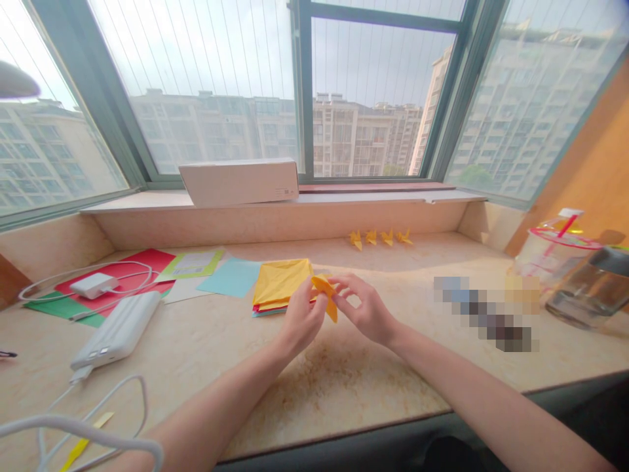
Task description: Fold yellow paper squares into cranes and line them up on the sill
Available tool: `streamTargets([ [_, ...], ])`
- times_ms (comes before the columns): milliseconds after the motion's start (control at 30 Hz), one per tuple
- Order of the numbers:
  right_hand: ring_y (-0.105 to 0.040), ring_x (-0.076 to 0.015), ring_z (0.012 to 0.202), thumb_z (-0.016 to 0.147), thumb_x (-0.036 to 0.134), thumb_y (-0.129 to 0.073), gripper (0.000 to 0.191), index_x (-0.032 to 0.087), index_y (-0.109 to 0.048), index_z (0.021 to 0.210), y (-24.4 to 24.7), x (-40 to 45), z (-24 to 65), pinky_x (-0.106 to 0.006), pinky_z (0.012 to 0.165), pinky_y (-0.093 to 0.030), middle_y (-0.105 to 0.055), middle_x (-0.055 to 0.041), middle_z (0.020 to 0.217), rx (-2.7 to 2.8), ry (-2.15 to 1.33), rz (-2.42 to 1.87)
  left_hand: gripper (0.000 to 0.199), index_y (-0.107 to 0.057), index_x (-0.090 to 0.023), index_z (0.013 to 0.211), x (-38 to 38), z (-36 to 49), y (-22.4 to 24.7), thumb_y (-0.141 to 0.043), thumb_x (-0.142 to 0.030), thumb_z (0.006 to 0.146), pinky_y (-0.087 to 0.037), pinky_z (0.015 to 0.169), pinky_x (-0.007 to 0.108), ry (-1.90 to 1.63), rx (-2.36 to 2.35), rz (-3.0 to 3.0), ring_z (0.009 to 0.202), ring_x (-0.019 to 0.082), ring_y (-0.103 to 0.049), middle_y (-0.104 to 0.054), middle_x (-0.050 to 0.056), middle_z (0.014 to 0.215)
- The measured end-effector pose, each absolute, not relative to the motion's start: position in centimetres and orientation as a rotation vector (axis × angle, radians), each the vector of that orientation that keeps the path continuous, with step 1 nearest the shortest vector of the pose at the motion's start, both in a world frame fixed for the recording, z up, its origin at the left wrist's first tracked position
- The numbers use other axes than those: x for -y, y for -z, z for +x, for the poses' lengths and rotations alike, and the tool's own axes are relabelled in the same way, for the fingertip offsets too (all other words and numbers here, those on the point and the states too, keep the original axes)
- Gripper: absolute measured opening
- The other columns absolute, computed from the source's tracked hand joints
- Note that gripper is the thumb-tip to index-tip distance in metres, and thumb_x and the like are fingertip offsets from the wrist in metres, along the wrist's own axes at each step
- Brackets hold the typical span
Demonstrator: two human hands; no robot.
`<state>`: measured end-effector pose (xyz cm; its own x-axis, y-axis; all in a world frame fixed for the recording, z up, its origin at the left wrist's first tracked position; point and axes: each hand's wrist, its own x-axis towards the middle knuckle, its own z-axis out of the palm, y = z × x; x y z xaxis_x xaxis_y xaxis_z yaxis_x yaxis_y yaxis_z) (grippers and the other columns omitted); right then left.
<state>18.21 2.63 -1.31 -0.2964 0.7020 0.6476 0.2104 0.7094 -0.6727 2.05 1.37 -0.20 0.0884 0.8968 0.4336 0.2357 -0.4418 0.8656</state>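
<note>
Between my two hands is a small folded piece of yellow paper (332, 311), raised a little above the counter. My left hand (304, 313) pinches it from the left with thumb and fingers. From the right, my right hand (364, 309) has its fingertips closed on the same piece, the other fingers curled. Part of the fold is hidden behind the fingers. Just beyond my left hand lies a stack of yellow paper (281, 280), with red and blue sheets under it. Several yellow paper cranes (387, 238) stand in a row at the back of the counter.
Left on the counter lie a blue sheet (230, 278), a red sheet (142, 267), a white charger (94, 286) and a power bank (118, 329) with cables. Rightward stand a plastic cup (545, 259) with a straw and a glass jar (584, 298). A white box (240, 183) sits on the sill.
</note>
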Motion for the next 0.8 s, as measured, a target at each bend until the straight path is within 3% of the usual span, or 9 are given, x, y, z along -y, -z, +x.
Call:
streamTargets([
  [167,-0.067,-0.02,0.091,0.093,0.02,-0.054,0.03,0.023,-0.06,0.122,1.58,-2.77,18.17,-0.035,0.078,-0.058,-0.069,-0.0077,0.105,1.923,-0.388,-0.669,0.017,-0.055,-0.018,0.097,-1.31,2.49,0.4,-0.055,-0.017,0.08,-0.053,0.072,0.028,-1.38,-1.139,1.679,0.085,0.018,-0.069,-0.068,0.004,0.094],
  [333,-0.067,-0.0203,0.095,0.095,0.017,-0.05,0.029,0.023,-0.06,0.122,1.37,-2.69,18.08,-0.036,0.085,-0.056,-0.07,-0.0084,0.106,1.929,-0.183,-0.635,0.036,-0.049,-0.019,0.113,-1.22,2.8,0.42,-0.058,-0.017,0.078,-0.051,0.071,0.027,-1.466,-1.041,1.536,0.079,0.016,-0.066,-0.068,0.002,0.091],
  [533,-0.068,-0.021,0.097,0.095,0.015,-0.05,0.028,0.023,-0.059,0.12,1.3,-2.74,18.14,-0.037,0.087,-0.056,-0.071,-0.0079,0.105,1.944,-0.032,-0.645,0.013,-0.063,-0.016,0.09,-1.16,2.88,-0.1,-0.056,-0.02,0.08,-0.049,0.075,0.028,-1.386,-0.977,1.604,0.083,0.018,-0.062,-0.067,0.004,0.086],
  [633,-0.067,-0.0217,0.097,0.094,0.014,-0.05,0.034,0.023,-0.054,0.127,1.23,-2.5,18.13,-0.038,0.087,-0.055,-0.07,-0.0082,0.106,1.981,0.06,-0.629,0.017,-0.065,-0.017,0.096,-1.15,2.69,-0.08,-0.058,-0.02,0.081,-0.048,0.077,0.029,-1.434,-1.019,1.699,0.086,0.018,-0.061,-0.068,0.004,0.094],
  [800,-0.062,-0.0279,0.103,0.091,0.017,-0.052,0.048,0.022,-0.045,0.138,0.78,-1.79,17.69,-0.045,0.09,-0.053,-0.065,-0.0132,0.114,2.077,0.207,-0.777,0.022,-0.066,-0.019,0.1,-0.94,2.37,0.06,-0.054,-0.015,0.082,-0.049,0.073,0.027,-1.422,-1.132,1.847,0.08,0.018,-0.063,-0.07,0.002,0.089],
])
